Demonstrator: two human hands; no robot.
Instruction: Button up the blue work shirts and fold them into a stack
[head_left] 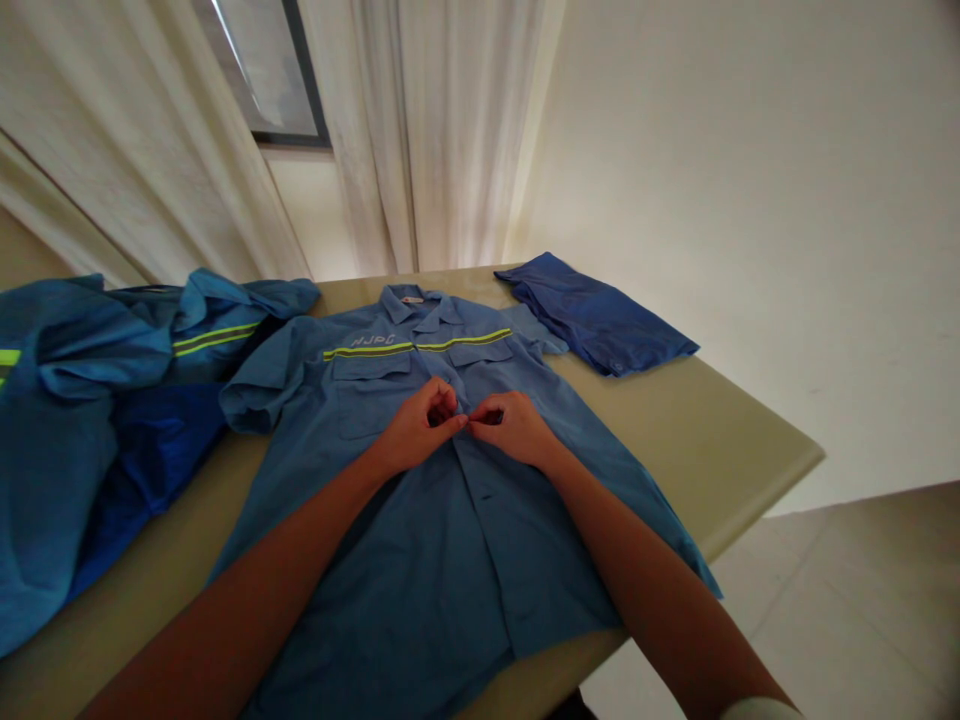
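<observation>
A blue short-sleeved work shirt (420, 520) with a yellow reflective chest stripe lies face up, collar toward the far edge of the tabletop (712, 450), hem hanging over the near edge. At mid-placket, the left hand (420, 425) and right hand (514, 422) meet, fingers pinched closed on the front edges. A heap of blue clothes (97, 420) fills the left side; a folded blue garment (600, 315) lies at the far right corner.

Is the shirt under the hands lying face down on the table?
No, the shirt lies front up, its collar, chest pockets and yellow stripe showing.
</observation>
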